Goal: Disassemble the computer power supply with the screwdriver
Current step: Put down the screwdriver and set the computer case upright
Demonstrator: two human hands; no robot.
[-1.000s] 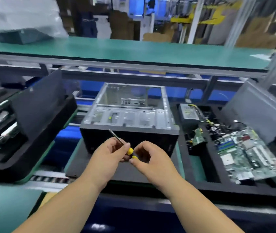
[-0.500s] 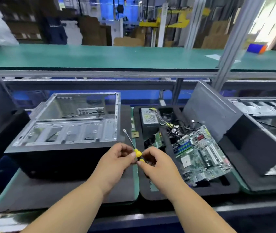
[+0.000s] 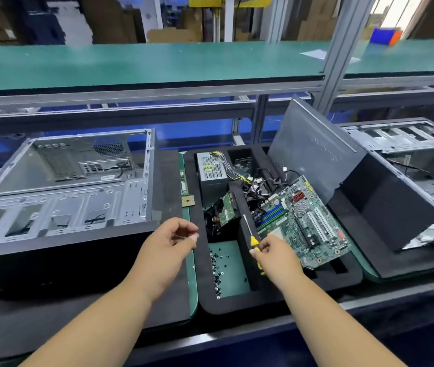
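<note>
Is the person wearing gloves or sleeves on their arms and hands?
No. Both the left hand and the right hand are bare, with no gloves. The forearms are bare too, with no sleeves, watch, rings or bracelets showing as far as the picture reaches.

R hand (image 3: 276, 256) covering screwdriver (image 3: 251, 232) handle | R-side case (image 3: 406, 165) getting cut off by frame edge | screws (image 3: 217, 263) too small to count
</note>
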